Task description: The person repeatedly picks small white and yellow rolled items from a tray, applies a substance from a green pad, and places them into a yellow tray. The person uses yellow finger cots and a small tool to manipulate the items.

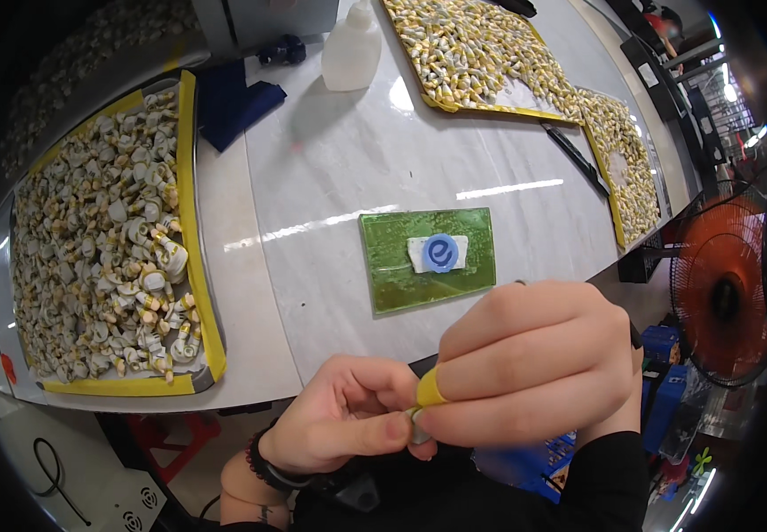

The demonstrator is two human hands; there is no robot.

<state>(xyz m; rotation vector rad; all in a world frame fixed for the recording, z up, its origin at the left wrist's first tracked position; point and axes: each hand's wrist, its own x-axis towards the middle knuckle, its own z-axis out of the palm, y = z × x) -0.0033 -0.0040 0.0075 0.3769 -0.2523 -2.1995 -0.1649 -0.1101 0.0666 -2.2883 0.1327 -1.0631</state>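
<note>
My left hand [348, 421] pinches a small greyish-white piece [418, 432] between thumb and fingers, above the near edge of the table. My right hand [534, 368] is closed and meets the same piece with its fingertips, which partly hide it. A yellow wrap [430, 387] shows at the tip of a right finger. Beyond the hands lies a green translucent slab [388, 284]. On it rests a white pad [415, 255] topped by a round blue disc [441, 254] with a darker curved mark.
On the left, a yellow-edged tray [195, 293] holds many small white-and-yellow figure parts. Two more filled trays, one with a yellow rim [499, 110], stand far right near a black-handled knife [574, 158]. A translucent bottle [352, 49] and dark blue cloth [240, 115] are behind; an orange fan [725, 284] is at right.
</note>
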